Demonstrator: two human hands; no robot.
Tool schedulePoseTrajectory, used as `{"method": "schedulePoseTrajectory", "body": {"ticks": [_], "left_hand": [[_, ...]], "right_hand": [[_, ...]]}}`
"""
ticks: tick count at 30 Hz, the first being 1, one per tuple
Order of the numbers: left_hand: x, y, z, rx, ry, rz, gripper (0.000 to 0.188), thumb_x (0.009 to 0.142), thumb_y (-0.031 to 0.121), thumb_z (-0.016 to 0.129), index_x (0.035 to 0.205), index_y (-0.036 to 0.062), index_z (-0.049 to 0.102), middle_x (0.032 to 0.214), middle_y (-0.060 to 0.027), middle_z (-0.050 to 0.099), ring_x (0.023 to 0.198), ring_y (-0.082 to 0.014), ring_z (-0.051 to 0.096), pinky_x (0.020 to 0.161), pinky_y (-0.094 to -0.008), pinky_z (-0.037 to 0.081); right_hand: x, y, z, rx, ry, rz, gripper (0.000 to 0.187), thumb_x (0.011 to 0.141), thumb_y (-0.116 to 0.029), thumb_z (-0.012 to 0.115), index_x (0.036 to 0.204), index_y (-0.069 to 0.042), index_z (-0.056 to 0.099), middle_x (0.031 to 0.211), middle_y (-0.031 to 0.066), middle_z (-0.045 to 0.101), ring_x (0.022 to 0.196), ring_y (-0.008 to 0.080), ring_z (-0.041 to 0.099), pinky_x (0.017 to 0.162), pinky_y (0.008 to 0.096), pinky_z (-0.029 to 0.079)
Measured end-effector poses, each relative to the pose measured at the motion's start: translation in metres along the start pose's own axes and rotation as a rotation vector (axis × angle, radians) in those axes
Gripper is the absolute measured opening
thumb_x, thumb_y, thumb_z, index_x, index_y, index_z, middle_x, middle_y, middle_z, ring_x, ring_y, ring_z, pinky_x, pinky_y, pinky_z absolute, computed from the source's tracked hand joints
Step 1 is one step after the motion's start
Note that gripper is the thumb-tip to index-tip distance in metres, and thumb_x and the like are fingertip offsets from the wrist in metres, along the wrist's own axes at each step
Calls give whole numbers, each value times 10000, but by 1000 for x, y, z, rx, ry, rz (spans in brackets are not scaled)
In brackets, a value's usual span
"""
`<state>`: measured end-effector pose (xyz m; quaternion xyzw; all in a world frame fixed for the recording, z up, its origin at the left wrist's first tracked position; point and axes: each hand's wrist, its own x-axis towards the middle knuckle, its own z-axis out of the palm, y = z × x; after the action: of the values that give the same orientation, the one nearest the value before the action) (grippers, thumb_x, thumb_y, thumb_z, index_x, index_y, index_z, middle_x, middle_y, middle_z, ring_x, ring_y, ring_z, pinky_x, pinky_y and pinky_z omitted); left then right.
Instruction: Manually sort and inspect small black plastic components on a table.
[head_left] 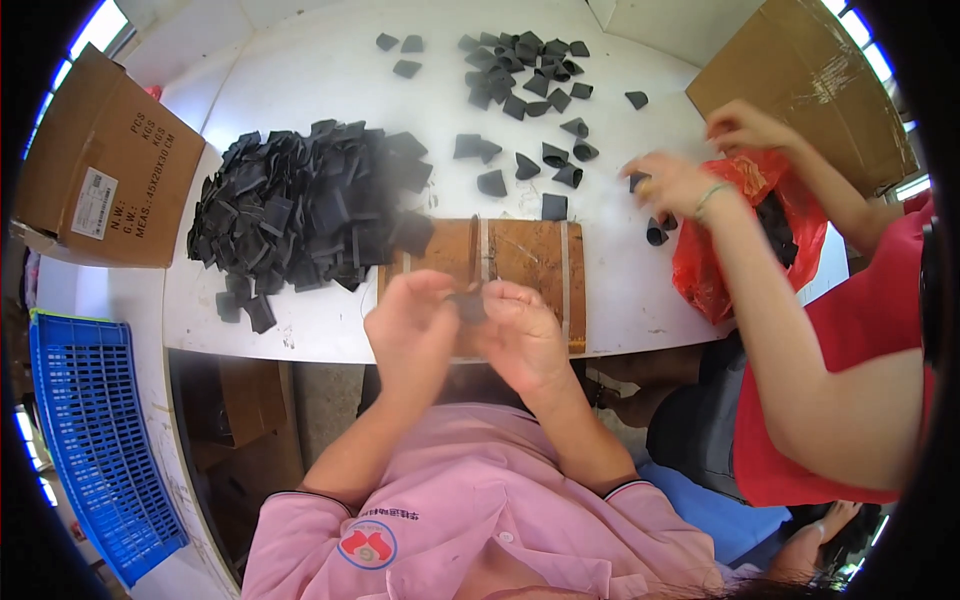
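Note:
My left hand (410, 325) and my right hand (523, 335) meet in front of me at the table's near edge. Between their fingertips is a small dark fabric piece (469, 307), blurred, with both hands closed on it. Under and beyond them lies a brown wooden board (535, 262) with a metal strip across its middle. Left of the board rises a big heap of flat black pieces (290, 205). Beyond it, several folded, cone-like black pieces (520, 65) are scattered over the white table (330, 75).
At my right a co-worker's hands (680, 185) hover by a red plastic bag (700, 270) with dark pieces inside. Cardboard boxes stand at the far left (150, 150) and far right (810, 85). A blue plastic basket (100, 430) is at the lower left.

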<state>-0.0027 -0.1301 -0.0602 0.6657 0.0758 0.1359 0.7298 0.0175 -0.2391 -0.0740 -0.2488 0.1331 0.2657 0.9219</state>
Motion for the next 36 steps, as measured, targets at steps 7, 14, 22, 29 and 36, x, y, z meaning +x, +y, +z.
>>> {"method": "schedulePoseTrajectory", "body": {"ticks": [7,14,22,29,36], "left_hand": [[28,27,-14,-719,-166,-334,230,748,-61,448,973,-51,492,768,-152,593,326,-33,352,296,-174,248],[48,35,-10,-920,-269,-482,220,820,-1,419,1030,-26,478,712,-85,553,331,-26,282,313,-169,234],[56,35,-11,-1196,-307,-590,203,828,19,408,1004,-16,503,758,-91,567,369,-39,324,356,-172,263],[44,36,0,-488,-183,-181,332,768,50,567,1084,-15,491,862,-65,575,524,-50,438,475,-179,364],[52,40,0,144,-187,460,238,683,-51,576,885,65,629,831,-49,586,732,-117,541,654,-215,428]], "right_hand": [[-2,-41,35,-731,-142,-165,182,863,-200,495,751,-56,491,668,-35,435,534,40,340,456,172,283],[36,-53,42,-673,-330,-168,276,871,-276,500,690,-68,501,563,-48,409,463,16,323,407,164,254],[38,-57,49,-873,-372,-407,271,876,-267,495,701,-61,520,528,-67,402,432,11,317,374,171,235],[39,-55,37,-794,-311,-261,238,861,-227,524,711,-43,518,551,-50,430,474,2,349,407,166,265],[24,-50,34,-1041,-119,-843,213,796,-201,603,846,-2,549,632,13,482,550,78,466,473,229,379]]}}
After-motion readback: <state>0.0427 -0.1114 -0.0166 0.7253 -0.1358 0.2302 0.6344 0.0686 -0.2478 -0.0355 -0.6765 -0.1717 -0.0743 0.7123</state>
